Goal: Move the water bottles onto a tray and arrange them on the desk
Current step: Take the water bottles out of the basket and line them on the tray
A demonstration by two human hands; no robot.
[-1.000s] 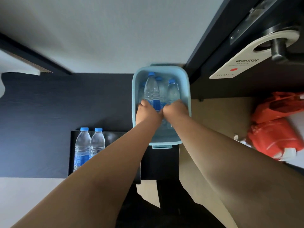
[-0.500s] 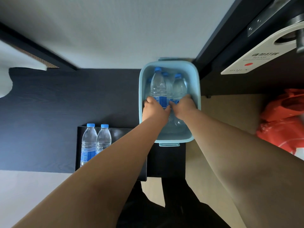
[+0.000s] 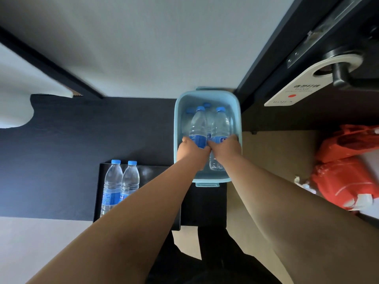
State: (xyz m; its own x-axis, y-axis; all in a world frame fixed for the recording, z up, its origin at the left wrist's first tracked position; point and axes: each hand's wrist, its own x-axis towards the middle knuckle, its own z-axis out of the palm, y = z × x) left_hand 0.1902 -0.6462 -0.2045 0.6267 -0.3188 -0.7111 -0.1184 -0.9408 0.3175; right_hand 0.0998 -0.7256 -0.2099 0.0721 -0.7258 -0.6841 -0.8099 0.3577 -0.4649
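A light blue plastic bin [image 3: 207, 95] stands at the right end of the dark desk [image 3: 82, 140], with several blue-capped water bottles upright in it. My left hand [image 3: 191, 150] is wrapped round the label of one bottle [image 3: 198, 124]. Beside it, my right hand [image 3: 224, 148] grips a second bottle [image 3: 220, 125]. Both bottles stand higher than the others in the bin. A black tray [image 3: 155, 171] lies on the desk nearer me, with two bottles [image 3: 121, 185] upright at its left end. My left forearm hides much of the tray.
A dark door with a handle [image 3: 340, 72] and a white hanger sign [image 3: 297, 91] stands to the right. Orange plastic bags [image 3: 346, 167] lie on the floor at right. A white wall rises behind the desk. A white curved object [image 3: 14, 111] sits at far left.
Both hands have closed on a bottle each and raised them a little within the bin. The head camera has shifted slightly.
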